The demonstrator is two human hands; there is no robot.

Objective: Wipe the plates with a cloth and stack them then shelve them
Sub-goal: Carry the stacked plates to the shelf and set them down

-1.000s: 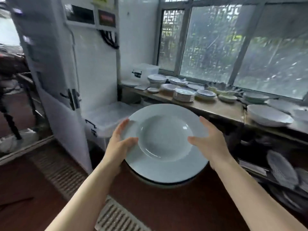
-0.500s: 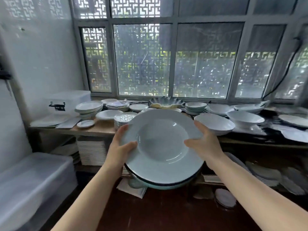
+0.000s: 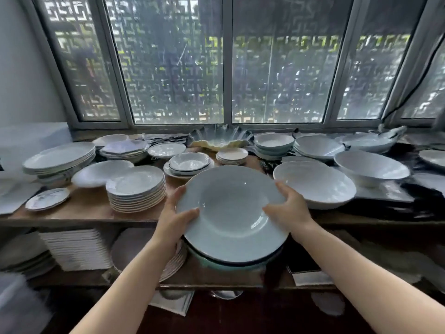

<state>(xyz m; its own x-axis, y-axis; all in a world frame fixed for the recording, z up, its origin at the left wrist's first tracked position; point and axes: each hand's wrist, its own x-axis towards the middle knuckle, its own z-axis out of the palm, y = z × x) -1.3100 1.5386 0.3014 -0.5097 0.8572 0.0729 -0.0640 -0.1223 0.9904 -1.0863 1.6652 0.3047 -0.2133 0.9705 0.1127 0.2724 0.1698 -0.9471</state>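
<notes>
1. My left hand (image 3: pixel 172 221) grips the left rim of the stacked plates (image 3: pixel 231 213), thumb curled over the top plate.
2. My right hand (image 3: pixel 287 209) grips the right rim likewise.
3. The stack sits between my hands, held in the air at the front edge of the wooden shelf (image 3: pixel 86 209).
4. Left of my left hand: a pile of white plates (image 3: pixel 136 189) on that shelf.
5. Right of my right hand: a wide white bowl (image 3: pixel 317 183).

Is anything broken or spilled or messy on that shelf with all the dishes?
Nothing looks broken or spilled. The hands, left and right, hold a stack of plates level in front of the wooden shelf. One frilly leaf-shaped dish by the window looks odd, but that appears to be its design.
</notes>
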